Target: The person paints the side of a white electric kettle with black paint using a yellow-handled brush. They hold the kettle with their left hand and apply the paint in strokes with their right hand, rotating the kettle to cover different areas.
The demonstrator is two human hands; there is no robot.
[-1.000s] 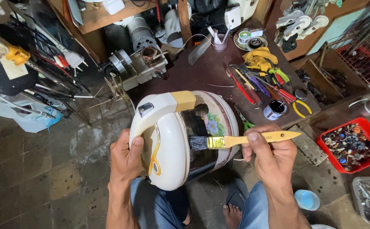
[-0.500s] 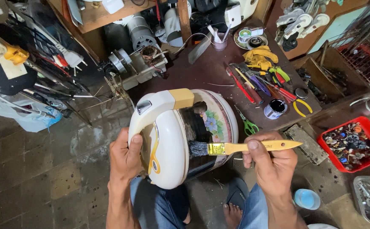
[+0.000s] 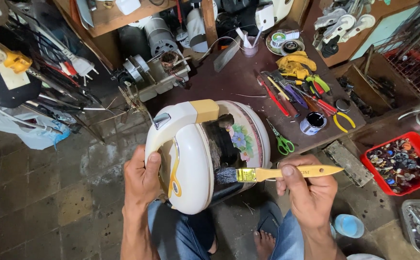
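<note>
Scissors [image 3: 282, 142] and paint tin [image 3: 312, 123] beside cooker [image 3: 195, 159]

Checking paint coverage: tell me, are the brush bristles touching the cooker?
Touching: the head view shows the brush bristles pressed against the cooker on its blackened band.

Arms: ours are bare to the elbow, no sleeves, watch or rings.
Legs: we wear blue denim jeans.
Feet: our toes show in dark sandals.
</note>
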